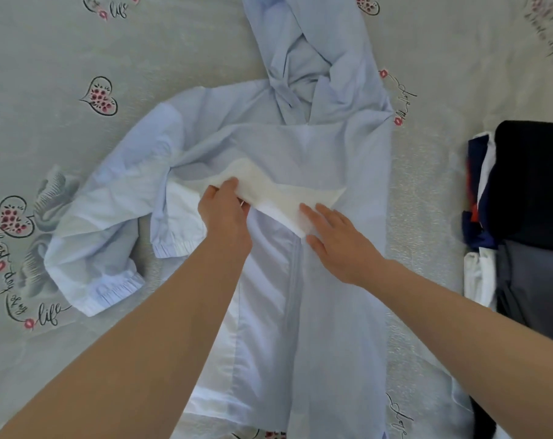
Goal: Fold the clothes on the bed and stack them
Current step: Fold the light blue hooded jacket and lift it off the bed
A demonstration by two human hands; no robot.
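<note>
A light blue hooded jacket (332, 280) lies spread on the bed sheet (142, 42), which carries a print of hearts and writing. The hood (306, 52) points away from the person and the hem is nearest to them. The jacket is open at the front, so the white lining shows in the middle. Both sleeves seem to be bunched at the left side, with their elastic cuffs (173, 248) lying near each other.

The left hand (226, 213) pinches a pale cream flap (268, 191) of the inner fabric, with the fingers curled around its edge. I think it is a pocket lining or a turned-out facing, but the picture is too soft to be sure. The right hand (335, 239) lies flat with straight fingers on the other end of this flap and presses it against the right front panel; it holds nothing.

To do this step well, the flap should first go flat inside the jacket, so that it makes no lump later. The right hand can stay as an anchor while the left hand draws the fabric smooth. After that the left front panel should close over the lining, edge to edge, before the sleeves are folded in.

A stack of folded clothes (528, 201), dark and white, waits at the right edge of the bed, apart from the jacket.
</note>
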